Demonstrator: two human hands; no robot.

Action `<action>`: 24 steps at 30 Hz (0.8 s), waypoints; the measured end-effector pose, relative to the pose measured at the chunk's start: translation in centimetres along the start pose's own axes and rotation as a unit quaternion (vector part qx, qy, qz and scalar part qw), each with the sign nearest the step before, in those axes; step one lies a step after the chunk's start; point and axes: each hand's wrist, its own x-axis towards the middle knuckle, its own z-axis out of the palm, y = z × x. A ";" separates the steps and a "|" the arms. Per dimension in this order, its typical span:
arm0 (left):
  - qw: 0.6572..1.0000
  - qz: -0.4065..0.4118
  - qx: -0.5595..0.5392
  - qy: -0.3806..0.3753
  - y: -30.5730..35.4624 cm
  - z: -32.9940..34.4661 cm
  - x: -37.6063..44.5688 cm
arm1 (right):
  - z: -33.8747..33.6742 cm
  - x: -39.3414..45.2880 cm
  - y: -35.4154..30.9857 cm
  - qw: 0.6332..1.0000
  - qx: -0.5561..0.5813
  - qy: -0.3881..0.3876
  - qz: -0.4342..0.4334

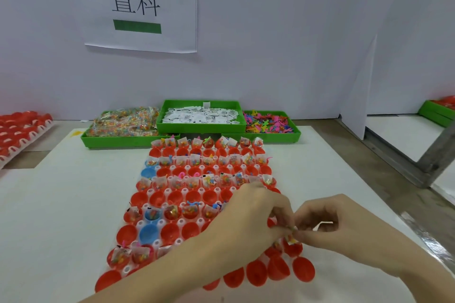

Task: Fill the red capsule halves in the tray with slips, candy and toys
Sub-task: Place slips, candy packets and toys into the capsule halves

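Three green bins [202,128], four blue halves [148,233] (among red), left hand [248,219], right hand [337,226] pinching one slip [292,230].

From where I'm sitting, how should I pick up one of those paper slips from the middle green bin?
Judging by the pile, pinch the upright slip at the far edge of the middle green bin by its top edge, coming straight down from above. It stands clear of the flat, overlapping slips, so fingertips can close on both faces.

Your white table [61,204] is carrying the capsule tray [187,222] at its middle — three green bins [202,125] are sitting just behind it. Another tray of red halves [22,133] is lying at your far left.
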 end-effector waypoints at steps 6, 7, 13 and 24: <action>0.998 -0.015 0.022 -0.048 -0.2 0.4 0.6 | 0.6 0.1 0.6 0.999 -0.022 0.006 0.024; 0.998 -0.015 0.028 -0.054 -0.1 0.5 0.6 | 0.8 0.1 0.7 0.999 -0.025 0.012 0.024; 0.994 -0.012 0.063 -0.085 0.8 0.7 1.1 | 0.4 -0.2 0.4 0.998 -0.057 0.002 0.034; 0.982 0.036 0.141 -0.119 0.7 1.2 1.4 | 0.1 0.8 -0.4 0.990 -0.117 -0.028 0.069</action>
